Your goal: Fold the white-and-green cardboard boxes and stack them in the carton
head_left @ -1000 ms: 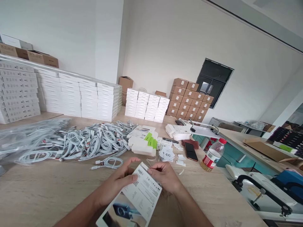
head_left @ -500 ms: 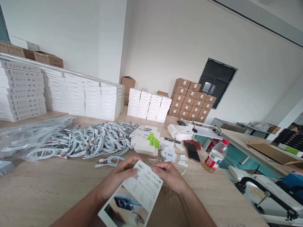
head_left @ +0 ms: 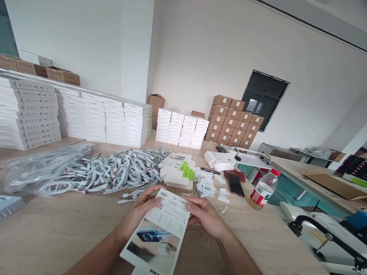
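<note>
Between my two hands is a white printed cardboard box (head_left: 164, 223), tilted, with small text, a barcode and a picture of a phone and a charger on its face. My left hand (head_left: 143, 208) grips its upper left edge, thumb on the printed side. At the upper right corner, my right hand (head_left: 205, 214) pinches the box with thumb and fingers. Whether the box is flat or folded up I cannot tell. Just beyond my hands lie flat white box blanks (head_left: 176, 181) with green tabs and a heap of white cables (head_left: 126, 170).
White cards (head_left: 205, 187), a pen (head_left: 210, 170), a phone (head_left: 235, 185) and a bottle (head_left: 263, 190) lie or stand to the right. Behind are stacked white boxes (head_left: 180, 128) and brown cartons (head_left: 229, 118). A plastic bag (head_left: 43, 164) covers cables at left.
The box has turned slightly more upright and moved a little left, showing more of its lower end. My right hand has shifted along its upper right corner.
</note>
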The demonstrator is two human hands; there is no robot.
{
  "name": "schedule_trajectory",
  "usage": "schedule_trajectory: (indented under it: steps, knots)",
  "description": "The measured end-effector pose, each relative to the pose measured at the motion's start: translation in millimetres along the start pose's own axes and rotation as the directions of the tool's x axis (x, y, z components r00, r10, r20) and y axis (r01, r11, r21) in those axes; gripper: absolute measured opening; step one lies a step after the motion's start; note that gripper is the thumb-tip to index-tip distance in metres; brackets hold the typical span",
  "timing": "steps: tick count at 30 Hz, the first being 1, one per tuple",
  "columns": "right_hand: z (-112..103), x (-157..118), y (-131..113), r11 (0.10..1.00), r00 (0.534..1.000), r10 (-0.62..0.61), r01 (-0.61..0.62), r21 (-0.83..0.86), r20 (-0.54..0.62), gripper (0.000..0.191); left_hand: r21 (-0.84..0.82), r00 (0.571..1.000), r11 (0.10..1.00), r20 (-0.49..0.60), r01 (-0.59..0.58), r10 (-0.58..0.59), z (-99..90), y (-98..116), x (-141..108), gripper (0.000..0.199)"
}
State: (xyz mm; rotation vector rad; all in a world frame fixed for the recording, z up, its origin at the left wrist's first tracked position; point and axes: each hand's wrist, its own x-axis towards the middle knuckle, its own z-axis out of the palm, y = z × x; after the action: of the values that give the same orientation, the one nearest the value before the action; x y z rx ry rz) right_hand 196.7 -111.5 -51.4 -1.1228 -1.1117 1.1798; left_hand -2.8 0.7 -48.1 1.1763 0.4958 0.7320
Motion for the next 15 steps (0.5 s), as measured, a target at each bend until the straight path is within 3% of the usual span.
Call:
schedule_trajectory:
  steps: [2, 5, 8, 10, 12, 13, 15]
  knots:
    - [3.3, -0.6, -0.9, 1.0, 1.0, 0.004, -0.004, 0.014, 0.018, 0.047, 0.012, 1.0, 1.0, -0.002, 0.002, -0.002, -0.4, 1.1, -0.8, 0.047]
    - [8.6, 4.3, -1.2, 0.999, 0.995, -0.02, 0.024, 0.034, -0.1, 0.049, 0.065, 1.0, 0.998, 0.007, 0.008, -0.009, -3.0, 4.8, 4.3, 0.049]
    - [11.5, 8.5, -1.7, 0.998, 0.973, -0.062, 0.065, 0.005, -0.223, 0.051, 0.205, 0.999, 0.979, 0.035, -0.005, -0.002, -8.8, 8.8, 10.5, 0.062]
    - [10.5, 2.8, 0.4, 0.996, 0.954, -0.093, 0.09, -0.023, -0.286, 0.054, 0.361, 0.996, 0.928, 0.018, -0.089, 0.089, -10.5, 10.1, 4.3, 0.069]
    - [2.4, -6.6, 8.7, 0.994, 0.906, -0.11, 0.098, -0.051, -0.408, 0.056, 0.575, 0.963, 0.79, -0.015, -0.212, 0.269, -7.0, 7.2, -10.2, 0.066]
    - [-5.2, -9.2, 15.8, 0.994, 0.87, -0.104, 0.08, -0.071, -0.482, 0.056, 0.702, 0.924, 0.658, -0.001, -0.272, 0.383, -3.6, 3.2, -17.0, 0.061]
    - [-23.7, -5.4, 34.2, 0.992, 0.821, -0.097, 0.036, -0.119, -0.563, 0.059, 0.843, 0.878, 0.415, 0.132, -0.344, 0.459, 3.3, -10.0, -23.2, 0.075]
